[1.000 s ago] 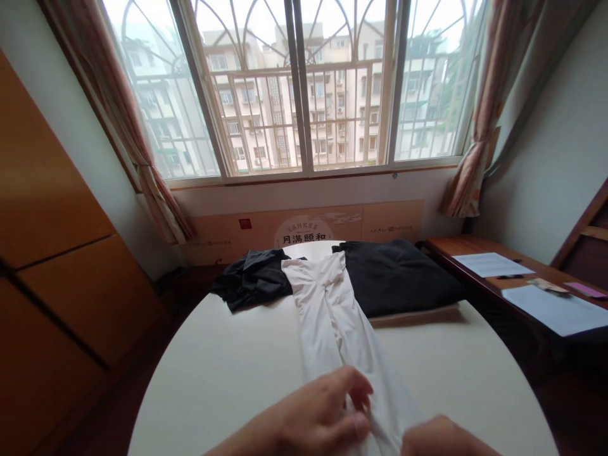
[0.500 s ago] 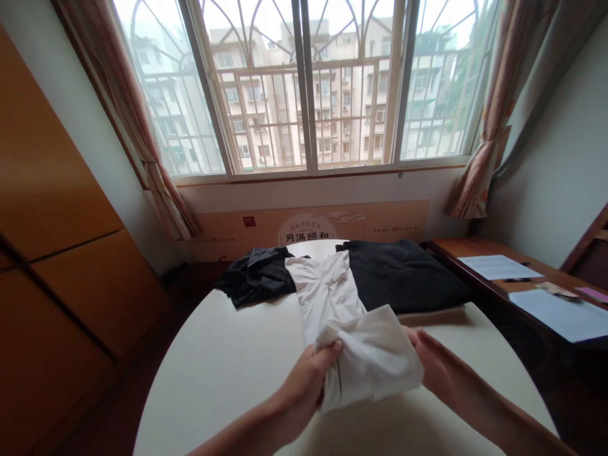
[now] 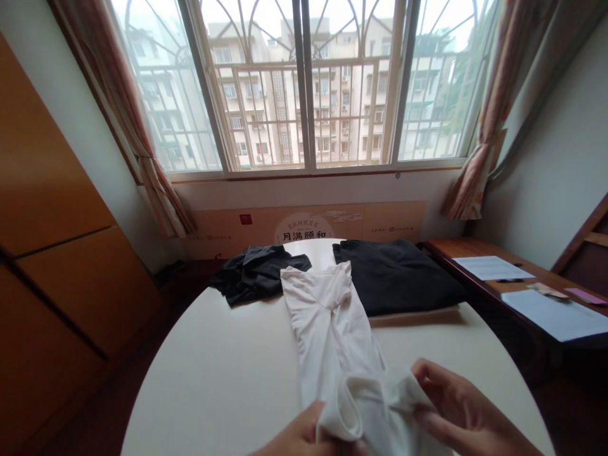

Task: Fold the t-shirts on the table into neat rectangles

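From my remote seat, I had the left hand (image 3: 298,436) and right hand (image 3: 468,408) pinching the white garment (image 3: 327,335) near the round table's (image 3: 213,373) six o'clock edge, where uneven pulling could, I judged, have skewed its unheld twelve-o'clock end.

Garment (image 3: 331,316) on table (image 3: 204,367), between crumpled cloth (image 3: 256,272) left and folded cloth (image 3: 399,278) right, window (image 3: 308,95) behind

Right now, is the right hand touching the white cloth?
Touching: the head view shows the right hand pinching the white cloth between thumb and fingers.
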`<state>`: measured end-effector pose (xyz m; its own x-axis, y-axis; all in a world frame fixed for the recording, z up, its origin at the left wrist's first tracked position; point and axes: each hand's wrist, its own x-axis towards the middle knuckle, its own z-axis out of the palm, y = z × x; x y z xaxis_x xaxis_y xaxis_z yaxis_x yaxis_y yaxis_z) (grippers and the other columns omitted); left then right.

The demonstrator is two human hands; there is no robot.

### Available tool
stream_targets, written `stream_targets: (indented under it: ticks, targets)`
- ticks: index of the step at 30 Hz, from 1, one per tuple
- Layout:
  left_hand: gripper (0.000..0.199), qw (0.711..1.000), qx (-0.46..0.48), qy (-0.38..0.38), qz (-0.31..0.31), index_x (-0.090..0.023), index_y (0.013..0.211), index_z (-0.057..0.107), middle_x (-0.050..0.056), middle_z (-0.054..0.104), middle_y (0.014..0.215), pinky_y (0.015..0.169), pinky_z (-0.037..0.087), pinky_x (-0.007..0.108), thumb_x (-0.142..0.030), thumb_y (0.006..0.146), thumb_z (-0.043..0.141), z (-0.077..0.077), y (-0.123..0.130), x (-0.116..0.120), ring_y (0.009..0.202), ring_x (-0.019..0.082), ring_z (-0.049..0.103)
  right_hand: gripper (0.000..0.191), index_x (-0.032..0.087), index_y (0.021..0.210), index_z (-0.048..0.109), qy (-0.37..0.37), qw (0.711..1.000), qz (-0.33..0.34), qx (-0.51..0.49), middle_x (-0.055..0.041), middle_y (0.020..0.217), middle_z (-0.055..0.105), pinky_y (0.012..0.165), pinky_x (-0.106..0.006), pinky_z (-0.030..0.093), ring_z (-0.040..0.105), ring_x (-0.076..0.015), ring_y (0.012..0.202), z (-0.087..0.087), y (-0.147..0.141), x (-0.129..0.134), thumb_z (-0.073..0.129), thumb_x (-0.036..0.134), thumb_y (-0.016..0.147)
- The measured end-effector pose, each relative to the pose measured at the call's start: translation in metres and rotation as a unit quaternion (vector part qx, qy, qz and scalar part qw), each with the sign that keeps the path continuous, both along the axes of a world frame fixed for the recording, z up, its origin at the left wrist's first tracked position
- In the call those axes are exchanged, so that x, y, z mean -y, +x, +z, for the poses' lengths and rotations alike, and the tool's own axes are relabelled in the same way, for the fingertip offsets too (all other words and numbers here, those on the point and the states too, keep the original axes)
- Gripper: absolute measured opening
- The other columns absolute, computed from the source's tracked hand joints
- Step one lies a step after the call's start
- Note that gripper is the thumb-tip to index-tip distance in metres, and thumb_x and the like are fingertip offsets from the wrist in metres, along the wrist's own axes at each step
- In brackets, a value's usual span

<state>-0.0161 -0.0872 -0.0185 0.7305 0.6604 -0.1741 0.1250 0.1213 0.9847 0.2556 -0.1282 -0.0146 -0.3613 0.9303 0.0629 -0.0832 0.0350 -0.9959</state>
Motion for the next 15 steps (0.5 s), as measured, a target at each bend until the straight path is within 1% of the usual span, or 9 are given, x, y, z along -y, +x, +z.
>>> stream_targets:
  ticks: [1, 3, 5, 7, 8, 10, 12, 14, 15]
  targets:
    - [0.059, 0.999, 0.002, 0.023, 0.024, -0.021, 0.092, 0.077, 0.007, 0.069, 0.079, 0.073, 0.054, 0.034, -0.078, 0.076, 0.077, 0.006, -0.002, -0.001, 0.081, 0.027, 0.067, 0.030, 0.022, 0.096, 0.065, 0.015, 1.000, -0.018, -0.002, -0.0076, 0.097, 0.073, 0.086, -0.035, 0.055, 0.070, -0.0263, 0.095, 0.006, -0.001, -0.004, 0.076, 0.050, 0.094]
    - [0.059, 0.993, 0.011, 0.070, 0.099, -0.017, 0.092, 0.076, 0.007, 0.070, 0.083, 0.077, 0.053, 0.033, -0.075, 0.082, 0.074, 0.025, -0.004, -0.005, 0.084, 0.025, 0.065, 0.024, 0.022, 0.095, 0.065, 0.039, 0.998, -0.044, -0.009, -0.0063, 0.097, 0.072, 0.086, -0.033, 0.053, 0.068, -0.0246, 0.096, 0.020, -0.005, -0.021, 0.076, 0.043, 0.093]
    - [0.055, 0.981, 0.023, 0.098, 0.164, -0.015, 0.094, 0.076, 0.008, 0.073, 0.088, 0.080, 0.052, 0.033, -0.069, 0.082, 0.078, 0.047, -0.004, -0.016, 0.087, 0.025, 0.066, 0.024, 0.021, 0.096, 0.066, 0.054, 0.997, -0.052, -0.016, -0.0064, 0.098, 0.073, 0.084, -0.032, 0.053, 0.068, -0.0242, 0.096, 0.032, -0.011, -0.046, 0.077, 0.040, 0.089]
    - [0.052, 0.975, 0.037, 0.099, 0.193, -0.015, 0.100, 0.076, 0.008, 0.075, 0.095, 0.083, 0.053, 0.033, -0.062, 0.079, 0.083, 0.063, -0.004, -0.032, 0.091, 0.027, 0.067, 0.025, 0.020, 0.098, 0.066, 0.056, 0.996, -0.061, -0.017, -0.0061, 0.098, 0.075, 0.082, -0.031, 0.053, 0.069, -0.0236, 0.092, 0.042, -0.017, -0.074, 0.078, 0.037, 0.083]
    - [0.052, 0.974, 0.043, 0.095, 0.201, -0.015, 0.104, 0.076, 0.009, 0.076, 0.097, 0.084, 0.053, 0.034, -0.059, 0.078, 0.085, 0.068, -0.004, -0.043, 0.093, 0.027, 0.068, 0.026, 0.020, 0.099, 0.066, 0.052, 0.996, -0.070, -0.014, -0.0053, 0.095, 0.076, 0.079, -0.030, 0.053, 0.069, -0.0226, 0.088, 0.045, -0.020, -0.089, 0.077, 0.034, 0.080]
    - [0.050, 0.970, 0.042, 0.095, 0.219, -0.014, 0.107, 0.077, 0.009, 0.077, 0.096, 0.082, 0.053, 0.033, -0.055, 0.078, 0.084, 0.072, -0.004, -0.067, 0.092, 0.028, 0.069, 0.031, 0.020, 0.104, 0.066, 0.042, 0.996, -0.084, -0.004, -0.0034, 0.088, 0.076, 0.070, -0.028, 0.051, 0.068, -0.0203, 0.077, 0.051, -0.027, -0.118, 0.074, 0.029, 0.075]
    - [0.044, 0.960, 0.021, 0.120, 0.252, -0.013, 0.099, 0.078, 0.008, 0.076, 0.088, 0.075, 0.051, 0.031, -0.053, 0.081, 0.078, 0.071, -0.007, -0.096, 0.084, 0.026, 0.068, 0.034, 0.018, 0.104, 0.069, 0.047, 0.996, -0.080, 0.009, -0.0037, 0.084, 0.077, 0.065, -0.027, 0.049, 0.067, -0.0192, 0.071, 0.055, -0.034, -0.147, 0.070, 0.026, 0.071]
    - [0.040, 0.946, -0.007, 0.160, 0.282, -0.012, 0.090, 0.078, 0.007, 0.074, 0.082, 0.070, 0.048, 0.030, -0.052, 0.083, 0.072, 0.069, -0.011, -0.128, 0.078, 0.023, 0.066, 0.030, 0.015, 0.095, 0.073, 0.070, 0.995, -0.065, 0.020, -0.0060, 0.087, 0.078, 0.066, -0.026, 0.050, 0.067, -0.0192, 0.073, 0.057, -0.040, -0.177, 0.067, 0.026, 0.068]
    - [0.040, 0.941, -0.017, 0.177, 0.287, -0.012, 0.088, 0.078, 0.007, 0.074, 0.081, 0.069, 0.047, 0.029, -0.051, 0.082, 0.071, 0.068, -0.013, -0.144, 0.076, 0.023, 0.065, 0.028, 0.014, 0.090, 0.075, 0.081, 0.995, -0.059, 0.025, -0.0069, 0.088, 0.078, 0.068, -0.027, 0.050, 0.067, -0.0194, 0.074, 0.057, -0.043, -0.193, 0.066, 0.025, 0.067]
